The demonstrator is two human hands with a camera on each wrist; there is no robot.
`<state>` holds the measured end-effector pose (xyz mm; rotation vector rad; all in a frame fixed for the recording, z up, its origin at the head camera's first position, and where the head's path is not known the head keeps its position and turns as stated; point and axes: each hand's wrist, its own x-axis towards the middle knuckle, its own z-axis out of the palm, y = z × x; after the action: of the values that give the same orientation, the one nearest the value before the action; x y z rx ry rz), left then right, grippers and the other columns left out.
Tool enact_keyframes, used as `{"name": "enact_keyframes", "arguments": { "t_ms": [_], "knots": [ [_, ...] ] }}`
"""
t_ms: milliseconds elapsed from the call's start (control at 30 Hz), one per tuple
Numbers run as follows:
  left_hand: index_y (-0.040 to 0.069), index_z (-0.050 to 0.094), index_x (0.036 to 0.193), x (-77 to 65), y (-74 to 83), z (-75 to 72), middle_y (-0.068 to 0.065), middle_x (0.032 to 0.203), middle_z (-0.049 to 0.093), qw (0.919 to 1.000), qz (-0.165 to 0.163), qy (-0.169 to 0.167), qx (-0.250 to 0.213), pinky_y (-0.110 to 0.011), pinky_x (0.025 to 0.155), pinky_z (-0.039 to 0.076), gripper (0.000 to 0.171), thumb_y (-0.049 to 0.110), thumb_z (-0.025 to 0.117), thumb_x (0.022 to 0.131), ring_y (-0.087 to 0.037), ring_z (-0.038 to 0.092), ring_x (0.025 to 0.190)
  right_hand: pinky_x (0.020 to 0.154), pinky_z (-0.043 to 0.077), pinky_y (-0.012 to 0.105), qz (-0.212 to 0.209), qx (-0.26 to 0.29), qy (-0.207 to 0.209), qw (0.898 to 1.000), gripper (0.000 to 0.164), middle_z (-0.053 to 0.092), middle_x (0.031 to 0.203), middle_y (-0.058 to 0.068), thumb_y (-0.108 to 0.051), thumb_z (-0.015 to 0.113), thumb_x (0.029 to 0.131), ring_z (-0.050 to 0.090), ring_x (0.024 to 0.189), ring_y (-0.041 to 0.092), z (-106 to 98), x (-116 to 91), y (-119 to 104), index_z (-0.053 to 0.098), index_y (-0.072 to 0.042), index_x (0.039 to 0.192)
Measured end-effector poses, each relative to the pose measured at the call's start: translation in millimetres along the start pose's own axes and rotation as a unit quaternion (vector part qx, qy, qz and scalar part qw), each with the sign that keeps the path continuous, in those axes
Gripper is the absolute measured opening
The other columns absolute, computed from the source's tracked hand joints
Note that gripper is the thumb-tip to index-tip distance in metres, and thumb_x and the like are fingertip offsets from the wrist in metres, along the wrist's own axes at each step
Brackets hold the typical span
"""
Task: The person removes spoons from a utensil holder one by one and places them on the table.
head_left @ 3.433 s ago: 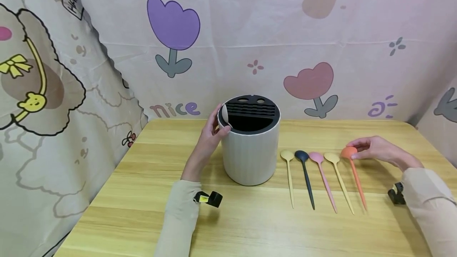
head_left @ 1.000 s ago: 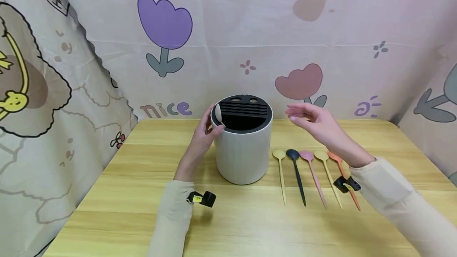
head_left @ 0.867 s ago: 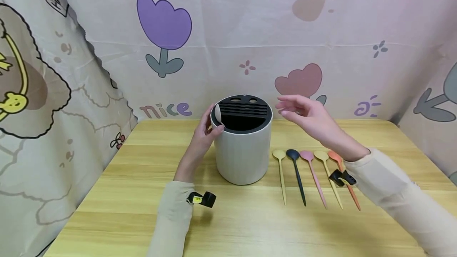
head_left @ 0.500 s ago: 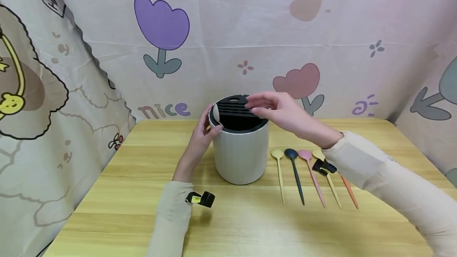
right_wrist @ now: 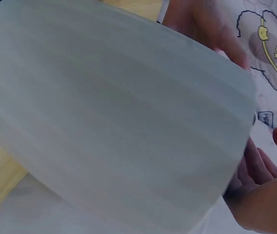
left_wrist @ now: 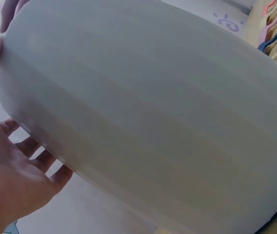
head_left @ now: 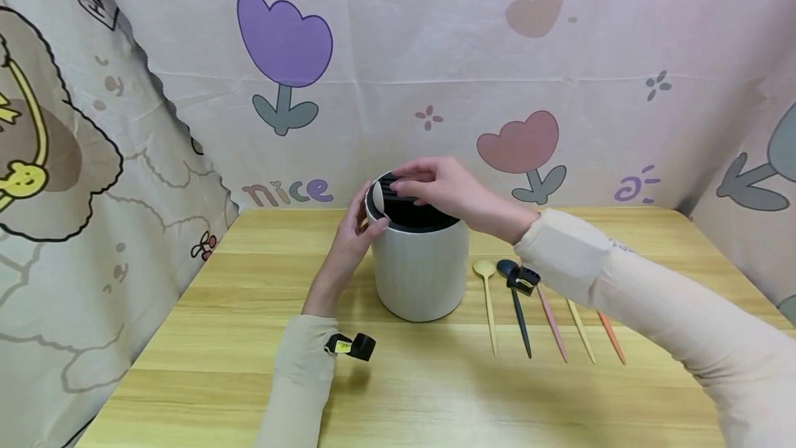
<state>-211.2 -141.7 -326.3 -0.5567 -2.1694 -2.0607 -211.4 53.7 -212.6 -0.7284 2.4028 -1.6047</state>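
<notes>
A white ribbed utensil holder [head_left: 421, 275] with a black slotted top stands upright on the table. My left hand [head_left: 349, 244] holds its left side, thumb at the rim and fingers spread along the wall in the left wrist view. Near that thumb, a pale rounded piece [head_left: 378, 197] like a spoon's bowl shows at the opening; its lower part is hidden. Bent fingers of my right hand [head_left: 457, 192] hover over the top, close to the pale piece, with nothing visible in them. They cover part of the slots.
Right of the holder lie a pale yellow spoon [head_left: 484, 269], a dark blue spoon [head_left: 521, 323], a pink spoon [head_left: 553, 323], a yellow spoon [head_left: 582, 334] and an orange spoon [head_left: 612, 339]. My right sleeve [head_left: 622, 282] hides several bowls. A patterned cloth [head_left: 398, 33] hangs behind the table.
My right hand has left the orange spoon, now laid at the row's right end, and moved left over the holder's top. My left hand has kept its hold on the holder.
</notes>
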Motion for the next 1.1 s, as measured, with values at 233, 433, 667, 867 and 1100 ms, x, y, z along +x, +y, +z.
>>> {"name": "enact_keyframes", "arguments": {
  "t_ms": [233, 433, 667, 867, 1100],
  "knots": [
    [0.018, 0.019, 0.155, -0.8, -1.4, -2.5, -0.004, 0.153, 0.028, 0.9999, 0.01, -0.006, 0.001, -0.047, 0.11, 0.029, 0.077, 0.03, 0.057, 0.089, -0.021, 0.031, 0.136, 0.083, 0.053, 0.03, 0.009, -0.019, 0.005, 1.0, 0.035, 0.07, 0.107, 0.011, -0.016, 0.066, 0.091, 0.067, 0.098, 0.02, 16, 10, 0, 0.064, -0.001, 0.122],
    [0.018, 0.021, 0.155, -2.6, 0.5, -1.3, -0.006, 0.152, 0.03, 0.9999, 0.012, -0.005, 0.001, -0.046, 0.11, 0.029, 0.076, 0.028, 0.057, 0.089, -0.022, 0.032, 0.134, 0.084, 0.053, 0.028, 0.029, 0.002, 0.0, 1.0, 0.036, 0.071, 0.107, 0.01, -0.016, 0.071, 0.087, 0.068, 0.097, 0.018, 21, 13, -2, 0.066, -0.002, 0.119],
    [0.02, 0.02, 0.155, -2.8, 1.8, -1.3, -0.005, 0.152, 0.029, 0.9999, 0.005, -0.009, 0.012, -0.046, 0.111, 0.027, 0.075, 0.029, 0.056, 0.09, -0.022, 0.03, 0.136, 0.086, 0.051, 0.027, 0.01, -0.027, 0.011, 1.0, 0.032, 0.072, 0.1, 0.012, -0.006, 0.072, 0.082, 0.068, 0.096, 0.018, 23, 15, 2, 0.068, 0.001, 0.113],
    [0.02, 0.02, 0.155, -2.0, 2.8, 0.4, -0.006, 0.152, 0.028, 0.9999, 0.003, -0.005, 0.013, -0.047, 0.111, 0.027, 0.075, 0.029, 0.056, 0.089, -0.023, 0.03, 0.136, 0.078, 0.054, 0.028, 0.015, -0.044, 0.03, 0.998, 0.023, 0.072, 0.094, 0.011, -0.007, 0.068, 0.085, 0.067, 0.088, 0.016, 22, 14, 3, 0.071, 0.001, 0.106],
    [0.018, 0.021, 0.155, -1.3, 1.8, 0.5, -0.008, 0.152, 0.029, 0.9999, 0.007, -0.001, 0.01, -0.048, 0.11, 0.029, 0.076, 0.029, 0.057, 0.088, -0.025, 0.031, 0.136, 0.067, 0.053, 0.026, 0.024, -0.044, 0.06, 0.997, 0.021, 0.07, 0.087, 0.01, -0.003, 0.071, 0.08, 0.062, 0.075, 0.015, 16, 12, 3, 0.069, 0.002, 0.1]
  ]
}}
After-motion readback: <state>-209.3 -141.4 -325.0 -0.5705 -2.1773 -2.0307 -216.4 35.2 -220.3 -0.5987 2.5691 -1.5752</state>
